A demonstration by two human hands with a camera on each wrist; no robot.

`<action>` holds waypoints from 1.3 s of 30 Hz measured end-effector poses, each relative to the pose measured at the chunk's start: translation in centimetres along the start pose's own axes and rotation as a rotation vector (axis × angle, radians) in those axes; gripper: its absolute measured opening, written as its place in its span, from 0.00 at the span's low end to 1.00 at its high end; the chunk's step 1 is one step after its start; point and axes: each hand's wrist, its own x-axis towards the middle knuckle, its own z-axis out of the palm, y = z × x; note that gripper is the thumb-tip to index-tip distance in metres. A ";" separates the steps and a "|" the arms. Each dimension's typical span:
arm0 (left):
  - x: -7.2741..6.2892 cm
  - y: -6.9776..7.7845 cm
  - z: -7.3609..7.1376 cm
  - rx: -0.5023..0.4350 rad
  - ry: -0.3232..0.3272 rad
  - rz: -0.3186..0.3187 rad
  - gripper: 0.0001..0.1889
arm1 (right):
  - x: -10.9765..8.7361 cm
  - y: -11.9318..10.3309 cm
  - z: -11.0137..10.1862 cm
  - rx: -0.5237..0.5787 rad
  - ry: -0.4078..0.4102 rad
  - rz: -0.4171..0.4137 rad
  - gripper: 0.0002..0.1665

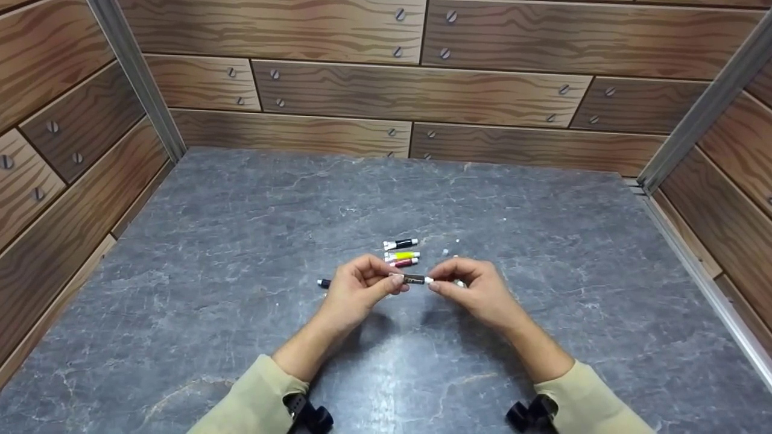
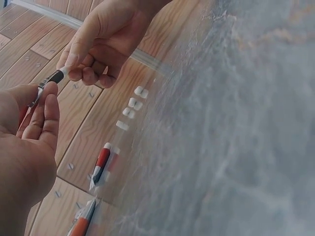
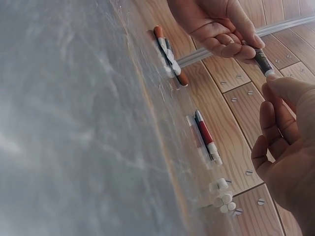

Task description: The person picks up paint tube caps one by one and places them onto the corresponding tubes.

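In the head view a small paint tube (image 1: 414,279) with a dark label is held level above the table between both hands. My left hand (image 1: 351,293) pinches its flat silvery end between thumb and fingers. At the other end my right hand (image 1: 485,295) pinches the white cap (image 1: 429,280) with thumb and forefinger. The same dark tube (image 3: 263,61) shows between the hands in the right wrist view. Just beyond them lie a black tube (image 1: 405,243), a yellow tube (image 1: 403,256) and a red tube (image 1: 405,263), side by side.
The dark end of another tube (image 1: 324,283) pokes out left of the left hand. Small white pieces (image 2: 135,103) lie near the right hand. The grey marbled table (image 1: 241,229) is bounded by wood-patterned walls (image 1: 338,90) and metal posts (image 1: 139,78).
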 end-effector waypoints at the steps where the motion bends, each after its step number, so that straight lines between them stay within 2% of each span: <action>1: 0.0 0.0 0.0 -0.001 0.001 0.000 0.08 | 0.0 0.0 0.0 0.000 0.000 -0.001 0.07; 12: 0.1 -0.1 -0.1 0.024 -0.019 0.036 0.09 | 0.1 -0.3 0.2 -0.018 0.016 0.033 0.05; 28: 0.1 -0.1 -0.2 0.046 -0.019 0.034 0.07 | 0.0 -0.2 0.2 -0.031 -0.014 0.055 0.05; 34: 0.1 -0.1 -0.1 0.036 -0.021 0.033 0.05 | 0.0 -0.2 0.2 0.001 -0.030 0.040 0.06; 39: 0.1 -0.1 0.0 0.027 -0.024 0.033 0.05 | 0.0 -0.1 0.3 -0.017 -0.044 0.052 0.09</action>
